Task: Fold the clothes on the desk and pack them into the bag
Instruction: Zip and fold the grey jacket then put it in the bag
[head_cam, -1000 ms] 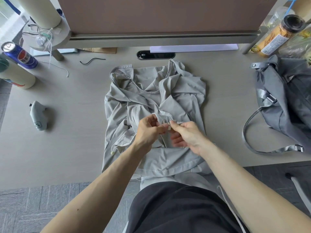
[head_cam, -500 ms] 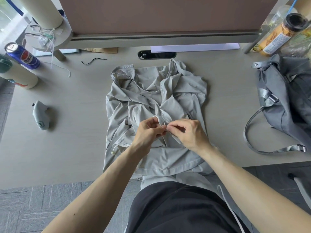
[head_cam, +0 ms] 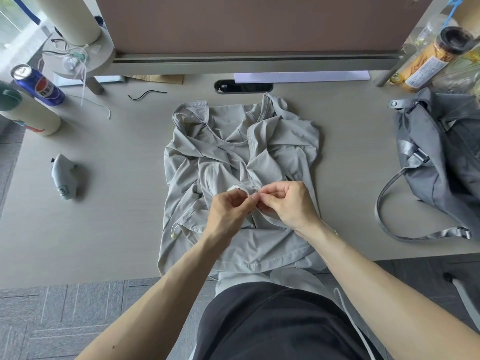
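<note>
A light grey jacket [head_cam: 272, 141] lies rumpled in the middle of the desk [head_cam: 117, 203], hood toward the far side, its hem hanging over the near edge. My left hand [head_cam: 228, 209] and my right hand [head_cam: 288, 203] meet over the jacket's middle, fingertips pinched together on a small fold of its fabric near the front opening. A drawcord with a pale toggle [head_cam: 173, 235] shows at the jacket's left. The grey bag [head_cam: 439, 162] lies at the desk's right edge, its long strap [head_cam: 384, 216] looped toward me.
At the far left stand a blue soda can [head_cam: 39, 85] and a cream bottle [head_cam: 28, 113]. A small grey device [head_cam: 63, 176] lies left of the jacket. A brown partition [head_cam: 246, 22] closes the back; a yellow-labelled jar [head_cam: 428, 61] leans at far right.
Both hands have stayed together over the jacket's middle, shifting slightly away from me while working the pinched fabric. The jacket and bag lie as before.
</note>
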Tool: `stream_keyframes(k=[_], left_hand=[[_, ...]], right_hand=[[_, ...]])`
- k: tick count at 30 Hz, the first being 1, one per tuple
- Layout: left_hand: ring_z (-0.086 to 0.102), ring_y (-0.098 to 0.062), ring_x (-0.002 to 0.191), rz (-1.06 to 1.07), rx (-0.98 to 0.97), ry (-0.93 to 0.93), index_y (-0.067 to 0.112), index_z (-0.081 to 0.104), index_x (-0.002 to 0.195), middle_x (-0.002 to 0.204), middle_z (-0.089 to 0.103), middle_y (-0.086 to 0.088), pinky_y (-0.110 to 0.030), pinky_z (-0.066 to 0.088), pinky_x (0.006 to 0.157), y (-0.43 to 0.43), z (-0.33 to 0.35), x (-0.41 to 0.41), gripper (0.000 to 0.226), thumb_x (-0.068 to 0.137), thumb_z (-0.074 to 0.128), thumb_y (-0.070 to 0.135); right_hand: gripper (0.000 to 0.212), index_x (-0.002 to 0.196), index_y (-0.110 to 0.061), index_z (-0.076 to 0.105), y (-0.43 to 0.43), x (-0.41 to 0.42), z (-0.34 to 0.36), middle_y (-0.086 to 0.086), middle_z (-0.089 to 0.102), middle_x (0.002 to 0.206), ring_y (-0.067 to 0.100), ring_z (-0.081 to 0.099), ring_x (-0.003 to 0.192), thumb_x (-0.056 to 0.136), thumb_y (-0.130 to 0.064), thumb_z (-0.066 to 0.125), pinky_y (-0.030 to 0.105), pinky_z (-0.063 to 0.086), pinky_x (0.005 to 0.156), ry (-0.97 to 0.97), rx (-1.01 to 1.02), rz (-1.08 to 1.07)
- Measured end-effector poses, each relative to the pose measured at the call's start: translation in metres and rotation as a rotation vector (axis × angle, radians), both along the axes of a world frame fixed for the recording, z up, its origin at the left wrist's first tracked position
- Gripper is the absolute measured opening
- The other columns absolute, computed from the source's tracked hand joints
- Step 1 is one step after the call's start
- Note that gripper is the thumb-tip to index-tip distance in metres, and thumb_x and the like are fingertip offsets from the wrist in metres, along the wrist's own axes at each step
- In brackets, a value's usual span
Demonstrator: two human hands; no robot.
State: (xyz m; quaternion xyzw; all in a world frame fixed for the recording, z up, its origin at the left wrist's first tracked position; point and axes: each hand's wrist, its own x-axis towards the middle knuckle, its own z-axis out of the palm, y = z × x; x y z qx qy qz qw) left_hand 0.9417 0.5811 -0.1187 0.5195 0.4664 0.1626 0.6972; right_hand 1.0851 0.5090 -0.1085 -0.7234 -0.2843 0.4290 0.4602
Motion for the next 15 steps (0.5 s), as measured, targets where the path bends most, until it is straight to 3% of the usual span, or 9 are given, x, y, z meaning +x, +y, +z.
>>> stream_keyframes(k=[2,5,8,13,15], left_hand=[[0.075,-0.030,0.080,0.039,0.080,0.038,-0.008,0.066,0.078,0.079,0.074,-0.020,-0.054,0.060,0.081,-0.003,0.002,0.000,0.032,0.092,0.073,0.020],[0.075,-0.021,0.069,0.066,0.185,0.139,0.001,0.068,0.072,0.071,0.076,-0.007,-0.048,0.062,0.072,-0.007,0.004,0.002,0.025,0.093,0.069,0.014],[0.075,-0.024,0.066,0.111,0.170,0.182,0.005,0.068,0.069,0.067,0.075,-0.006,-0.048,0.062,0.071,-0.005,0.002,0.003,0.025,0.092,0.070,0.014],[0.071,-0.019,0.057,0.108,0.202,0.242,0.000,0.065,0.069,0.062,0.073,-0.005,-0.027,0.055,0.055,-0.011,0.006,-0.001,0.028,0.091,0.071,0.016],[0.070,-0.021,0.057,0.144,0.118,0.212,-0.003,0.065,0.072,0.064,0.073,-0.010,-0.030,0.056,0.059,-0.014,0.002,-0.004,0.024,0.091,0.069,0.011]], right_hand=[[0.005,0.086,-0.012,0.076,0.001,-0.001,-0.001,0.007,0.075,0.075,0.019,0.074,0.070,0.085,-0.007,0.075,0.041,0.062,0.072,-0.148,0.012,0.042],[0.001,0.084,-0.012,0.076,0.006,-0.004,0.002,-0.002,0.073,0.065,0.004,0.070,0.061,0.083,-0.012,0.076,0.033,0.061,0.067,-0.376,0.035,0.103],[0.002,0.082,-0.012,0.076,0.012,-0.007,0.003,-0.002,0.073,0.065,0.004,0.069,0.060,0.083,-0.014,0.075,0.032,0.060,0.067,-0.455,0.067,0.134],[0.006,0.077,-0.014,0.074,0.022,0.019,-0.004,-0.003,0.072,0.064,0.006,0.070,0.060,0.083,-0.013,0.073,0.036,0.059,0.068,-0.526,0.027,0.083],[0.006,0.079,-0.011,0.074,0.024,0.028,-0.005,0.001,0.073,0.066,0.005,0.070,0.060,0.083,-0.008,0.073,0.034,0.059,0.070,-0.490,0.008,0.102]])
